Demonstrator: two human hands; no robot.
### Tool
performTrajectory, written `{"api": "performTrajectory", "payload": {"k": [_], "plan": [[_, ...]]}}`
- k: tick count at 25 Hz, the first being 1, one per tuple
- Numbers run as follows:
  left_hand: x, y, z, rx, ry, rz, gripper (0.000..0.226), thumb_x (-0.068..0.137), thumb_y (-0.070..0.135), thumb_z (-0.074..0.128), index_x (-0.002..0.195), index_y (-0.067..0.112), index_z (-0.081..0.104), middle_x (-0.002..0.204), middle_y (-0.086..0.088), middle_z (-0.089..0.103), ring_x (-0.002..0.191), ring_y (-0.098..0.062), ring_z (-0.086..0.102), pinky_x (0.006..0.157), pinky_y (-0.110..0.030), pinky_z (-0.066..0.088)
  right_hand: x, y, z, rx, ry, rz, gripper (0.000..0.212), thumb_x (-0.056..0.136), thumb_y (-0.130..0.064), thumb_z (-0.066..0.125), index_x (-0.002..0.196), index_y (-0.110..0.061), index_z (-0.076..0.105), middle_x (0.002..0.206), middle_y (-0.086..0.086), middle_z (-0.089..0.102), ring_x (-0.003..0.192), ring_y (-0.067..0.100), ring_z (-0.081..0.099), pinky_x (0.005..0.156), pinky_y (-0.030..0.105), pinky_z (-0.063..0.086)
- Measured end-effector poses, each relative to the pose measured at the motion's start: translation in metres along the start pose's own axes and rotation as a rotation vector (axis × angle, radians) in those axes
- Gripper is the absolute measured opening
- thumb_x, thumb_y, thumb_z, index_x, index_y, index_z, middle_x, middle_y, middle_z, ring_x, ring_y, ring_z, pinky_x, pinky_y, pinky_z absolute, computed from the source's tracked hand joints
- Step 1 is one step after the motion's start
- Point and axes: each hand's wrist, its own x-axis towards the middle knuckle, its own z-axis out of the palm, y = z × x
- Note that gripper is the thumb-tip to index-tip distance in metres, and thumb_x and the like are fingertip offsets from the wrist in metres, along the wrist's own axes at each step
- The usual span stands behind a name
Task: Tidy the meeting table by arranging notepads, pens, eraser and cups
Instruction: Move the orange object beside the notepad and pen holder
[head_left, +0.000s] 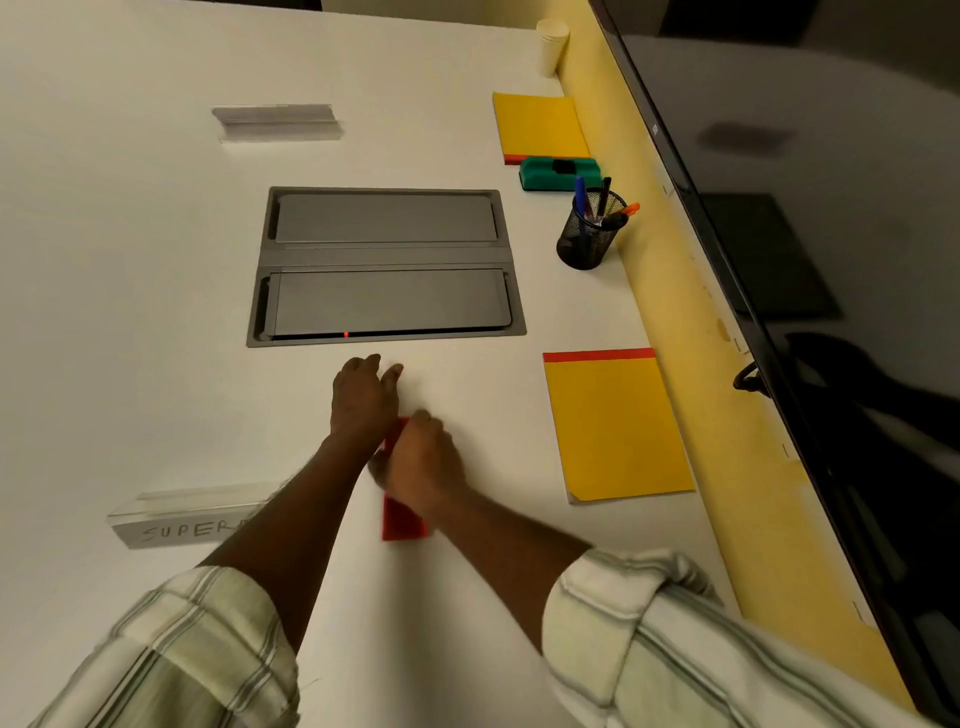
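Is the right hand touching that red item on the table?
Touching. The head view shows the right hand covering the middle of the red item, with red showing beyond it at both ends.

My left hand (363, 400) lies palm down just short of the near edge of the grey hatch (387, 265), fingers loosely bent, thumb spread to the right. My right hand (423, 460) sits close behind it, farther from the hatch, fingers curled over a red pad (402, 519). Both forearms are bare and converge toward the hatch, with striped sleeves (197, 639) rolled up near the elbows.
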Motion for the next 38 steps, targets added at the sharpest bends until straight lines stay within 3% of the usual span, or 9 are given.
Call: {"api": "performTrajectory", "payload": {"k": [6, 10, 13, 17, 21, 29, 38], "plan": [[0.035, 0.029, 0.018, -0.044, 0.032, 0.085, 0.045, 0.098, 0.029, 0.044, 0.133, 0.000, 0.047, 0.130, -0.019, 0.052, 0.125, -0.034, 0.042, 0.102, -0.039, 0.035, 0.086, 0.028, -0.098, -0.192, 0.071, 0.034, 0.072, 0.078, -0.023, 0.072, 0.137, -0.005, 0.035, 0.132, 0.017, 0.045, 0.120, 0.035, 0.046, 0.091, 0.038, 0.046], [0.054, 0.041, 0.038, 0.054, -0.002, 0.230, 0.051, 0.096, 0.034, 0.047, 0.135, 0.001, 0.042, 0.128, -0.017, 0.050, 0.127, -0.036, 0.038, 0.106, -0.043, 0.034, 0.131, 0.061, -0.144, -0.434, 0.060, -0.094, 0.072, 0.081, -0.012, 0.067, 0.142, -0.008, 0.028, 0.135, 0.018, 0.040, 0.123, 0.036, 0.041, 0.094, 0.041, 0.044], [0.073, 0.042, 0.051, 0.178, -0.027, 0.281, 0.053, 0.097, 0.039, 0.043, 0.136, 0.003, 0.041, 0.130, -0.017, 0.048, 0.125, -0.035, 0.037, 0.108, -0.043, 0.031, 0.159, 0.086, -0.162, -0.600, 0.093, -0.120, 0.079, 0.081, -0.008, 0.066, 0.147, -0.010, 0.022, 0.136, 0.018, 0.039, 0.123, 0.035, 0.042, 0.098, 0.045, 0.044], [0.080, 0.032, 0.071, 0.424, -0.008, 0.343, 0.057, 0.098, 0.047, 0.032, 0.141, 0.010, 0.035, 0.144, -0.020, 0.034, 0.134, -0.040, 0.025, 0.114, -0.045, 0.021, 0.182, 0.105, -0.165, -0.747, 0.004, -0.108, 0.096, 0.077, -0.011, 0.074, 0.151, -0.016, 0.012, 0.141, 0.017, 0.036, 0.130, 0.036, 0.039, 0.105, 0.057, 0.035], [0.081, 0.026, 0.082, 0.386, 0.058, 0.348, 0.063, 0.096, 0.056, 0.024, 0.143, 0.016, 0.033, 0.150, -0.019, 0.029, 0.139, -0.040, 0.019, 0.117, -0.046, 0.016, 0.198, 0.118, -0.170, -0.893, -0.008, -0.126, 0.099, 0.079, -0.012, 0.073, 0.152, -0.020, 0.008, 0.146, 0.017, 0.032, 0.133, 0.037, 0.034, 0.107, 0.063, 0.025], [0.078, 0.025, 0.080, 0.267, 0.085, 0.323, 0.060, 0.096, 0.055, 0.026, 0.139, 0.017, 0.041, 0.150, -0.016, 0.032, 0.142, -0.035, 0.020, 0.118, -0.044, 0.018, 0.203, 0.129, -0.181, -0.960, -0.087, -0.021, 0.095, 0.085, -0.025, 0.069, 0.153, -0.019, 0.004, 0.153, 0.018, 0.020, 0.141, 0.038, 0.019, 0.108, 0.064, 0.023], [0.081, 0.023, 0.083, 0.281, 0.111, 0.315, 0.064, 0.094, 0.060, 0.023, 0.138, 0.017, 0.044, 0.150, -0.015, 0.034, 0.141, -0.035, 0.021, 0.117, -0.044, 0.019, 0.207, 0.158, -0.167, -0.882, 0.006, -0.034, 0.084, 0.093, -0.016, 0.057, 0.153, -0.018, -0.001, 0.158, 0.016, 0.007, 0.147, 0.038, -0.001, 0.111, 0.065, 0.016]]}}
